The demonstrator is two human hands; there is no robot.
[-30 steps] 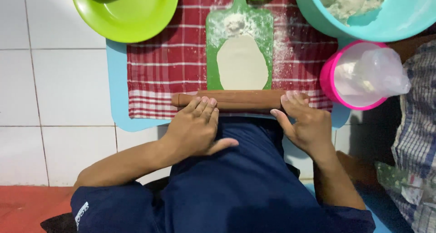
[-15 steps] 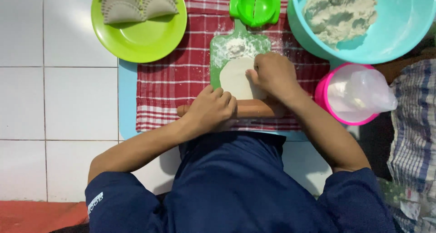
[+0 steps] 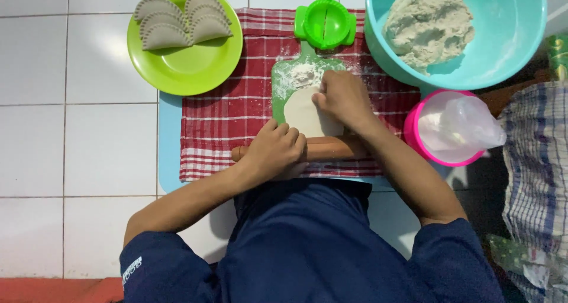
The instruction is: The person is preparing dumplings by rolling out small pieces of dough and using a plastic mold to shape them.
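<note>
The left hand (image 3: 275, 149) was closed over a wooden rolling pin (image 3: 322, 149) lying on a red checked cloth (image 3: 225, 120), while the right hand (image 3: 343, 99) pressed its fingers flat on a rolled dough disc (image 3: 305, 117) just beyond the pin, on a green board (image 3: 281, 81). Past that hand sat a green dumpling press (image 3: 325, 24); a turquoise bowl (image 3: 520, 37) of dough stood to its right.

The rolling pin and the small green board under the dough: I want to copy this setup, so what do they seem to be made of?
The rolling pin, under the left hand, looks like wood: reddish-brown, matte, round. The green board, where the right hand touches the dough round, looks like moulded plastic: even bright colour, smooth, flour-dusted. Neither is certain from looks alone.
</note>
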